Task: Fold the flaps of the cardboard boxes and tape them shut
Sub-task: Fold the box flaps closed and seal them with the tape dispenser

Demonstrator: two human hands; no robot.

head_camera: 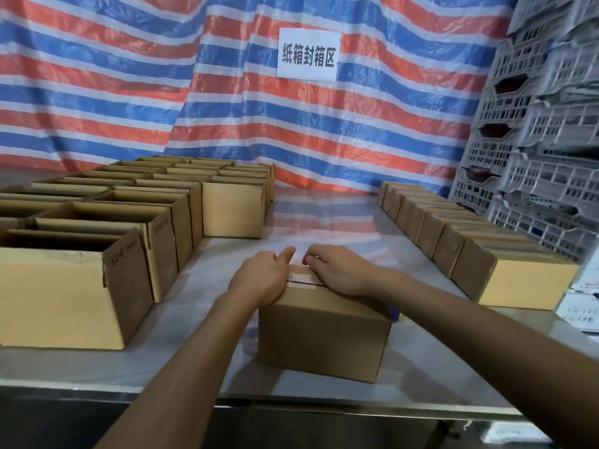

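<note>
Both hands press flat, palms down, on the closed box [321, 332]: left hand [262, 277], right hand [340, 270]. Neither grasps anything. Tape [303, 277] covers the seam between them.

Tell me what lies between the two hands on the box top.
Head view: between left hand and right hand lies the box's taped centre seam.

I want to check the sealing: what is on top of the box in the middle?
Both hands, left hand and right hand, press on the box. Clear tape shows between them; the rest is covered.
</note>
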